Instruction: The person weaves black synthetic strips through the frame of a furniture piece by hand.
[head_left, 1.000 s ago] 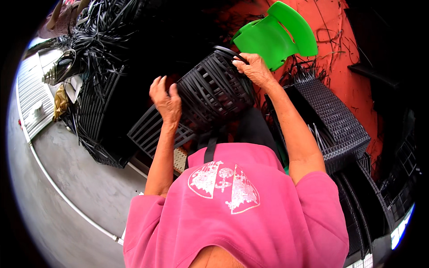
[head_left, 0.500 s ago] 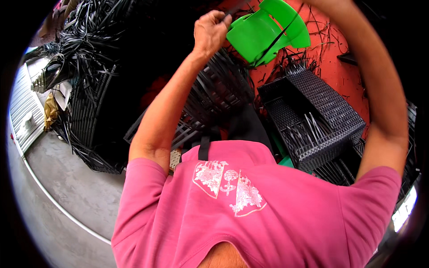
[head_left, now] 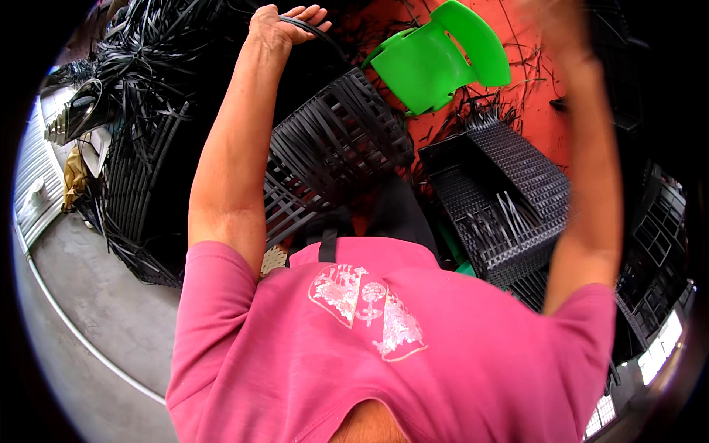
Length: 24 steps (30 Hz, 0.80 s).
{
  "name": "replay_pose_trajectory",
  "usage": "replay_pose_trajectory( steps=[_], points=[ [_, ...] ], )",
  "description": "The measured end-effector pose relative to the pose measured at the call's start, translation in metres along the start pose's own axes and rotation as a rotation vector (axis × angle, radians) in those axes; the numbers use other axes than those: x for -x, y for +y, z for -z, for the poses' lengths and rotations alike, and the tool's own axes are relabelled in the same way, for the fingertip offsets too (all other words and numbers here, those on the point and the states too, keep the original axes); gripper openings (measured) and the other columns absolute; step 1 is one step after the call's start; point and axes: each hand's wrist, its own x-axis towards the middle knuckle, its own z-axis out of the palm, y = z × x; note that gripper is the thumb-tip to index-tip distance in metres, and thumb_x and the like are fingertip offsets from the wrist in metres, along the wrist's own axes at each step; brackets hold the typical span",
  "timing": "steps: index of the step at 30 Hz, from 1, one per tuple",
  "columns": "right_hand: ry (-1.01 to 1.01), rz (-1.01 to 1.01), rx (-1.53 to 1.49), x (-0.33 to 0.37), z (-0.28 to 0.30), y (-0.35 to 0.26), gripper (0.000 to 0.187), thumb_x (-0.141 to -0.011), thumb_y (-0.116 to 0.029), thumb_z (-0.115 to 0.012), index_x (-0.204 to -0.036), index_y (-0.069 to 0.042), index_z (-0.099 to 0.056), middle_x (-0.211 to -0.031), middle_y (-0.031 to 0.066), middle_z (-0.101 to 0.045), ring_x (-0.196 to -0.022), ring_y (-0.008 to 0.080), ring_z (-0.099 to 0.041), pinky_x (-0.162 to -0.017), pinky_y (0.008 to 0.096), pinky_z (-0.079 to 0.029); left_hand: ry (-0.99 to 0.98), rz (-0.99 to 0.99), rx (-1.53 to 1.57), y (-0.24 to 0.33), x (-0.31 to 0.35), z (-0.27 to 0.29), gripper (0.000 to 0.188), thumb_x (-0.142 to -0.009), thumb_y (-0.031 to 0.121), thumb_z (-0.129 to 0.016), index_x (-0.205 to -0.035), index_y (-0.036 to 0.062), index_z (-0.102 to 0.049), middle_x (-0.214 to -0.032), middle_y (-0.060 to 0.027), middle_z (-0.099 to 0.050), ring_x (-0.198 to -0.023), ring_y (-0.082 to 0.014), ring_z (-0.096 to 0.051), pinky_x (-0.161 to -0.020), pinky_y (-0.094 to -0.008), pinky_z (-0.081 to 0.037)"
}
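My left hand [head_left: 289, 28] is raised at the upper middle. A flat black plastic strip [head_left: 323, 35] is caught between its thumb and palm, with the fingertips stretched out. From there the strip curves down toward a partly woven black basket [head_left: 336, 140], tilted in front of my lap. Its lower side shows open slats and several strips crossing them. My right hand [head_left: 554, 29] is up at the upper right, smeared by motion, so its fingers and anything in them cannot be made out.
A small green plastic chair [head_left: 425, 70] stands on the red floor [head_left: 535, 111] among strip scraps. Right of my knees sits a black woven box [head_left: 517, 162] with loose strip ends. Bundled black strips [head_left: 159, 52] are heaped at left, above grey floor [head_left: 111, 295].
My left hand has moved left and turned, its fingers now stretched out. The right hand has come down into view, its arm swinging inward. More of the basket shows.
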Motion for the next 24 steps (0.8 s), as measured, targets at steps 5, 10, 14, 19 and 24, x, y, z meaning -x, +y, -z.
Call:
replay_pose_trajectory(
  steps=[5,10,14,19,24],
  points=[
    [-0.398,-0.368,-0.368,0.13,-0.05,-0.188,0.062,-0.068,-0.035,-0.072,-0.111,0.004,-0.051,-0.116,0.0215,-0.05,-0.103,0.0363,-0.049,-0.087,0.0401,-0.043,0.178,-0.16,-0.141,-0.008,0.02,0.015,0.049,-0.091,0.033,-0.048,-0.121,-0.0056,-0.042,-0.111,-0.0235,-0.054,-0.095,-0.0344,-0.057,-0.082,-0.0412,-0.047],
    [-0.478,-0.582,-0.28,0.154,-0.057,-0.24,0.073,-0.067,-0.027,-0.073,-0.124,0.001,-0.038,-0.131,0.0187,-0.037,-0.112,0.0343,-0.04,-0.091,0.0422,-0.037,0.07,-0.814,-0.693,-0.071,0.072,0.06,0.036,-0.09,0.023,-0.05,-0.11,-0.0067,-0.05,-0.1,-0.0132,-0.056,-0.088,-0.0218,-0.059,-0.074,-0.0337,-0.051],
    [-0.454,-0.56,-0.175,0.146,-0.048,-0.24,0.06,-0.064,-0.015,-0.073,-0.115,-0.001,-0.044,-0.128,0.0169,-0.039,-0.107,0.0315,-0.044,-0.086,0.0407,-0.04,-0.173,-0.826,-0.606,-0.136,0.114,0.097,0.019,-0.091,0.007,-0.048,-0.105,-0.0034,-0.054,-0.093,-0.0096,-0.059,-0.077,-0.0154,-0.061,-0.07,-0.0267,-0.052],
    [-0.447,-0.519,-0.058,0.154,-0.051,-0.24,0.031,-0.066,-0.012,-0.065,-0.092,-0.003,-0.05,-0.109,0.0142,-0.051,-0.087,0.0276,-0.052,-0.073,0.0382,-0.042,-0.394,-0.613,-0.52,-0.177,0.137,0.125,0.018,-0.092,0.006,-0.048,-0.106,-0.0027,-0.053,-0.097,-0.0106,-0.059,-0.08,-0.0163,-0.062,-0.075,-0.0272,-0.052],
    [-0.521,-0.618,-0.193,0.156,-0.034,-0.235,0.031,-0.068,-0.013,-0.062,-0.095,-0.002,-0.049,-0.077,0.0154,-0.062,-0.07,0.0304,-0.059,-0.07,0.0381,-0.043,-0.289,-0.424,-0.484,-0.178,0.154,0.121,0.026,-0.092,0.013,-0.051,-0.11,-0.0047,-0.049,-0.102,-0.0143,-0.057,-0.088,-0.0188,-0.061,-0.083,-0.0293,-0.051]
  ],
)
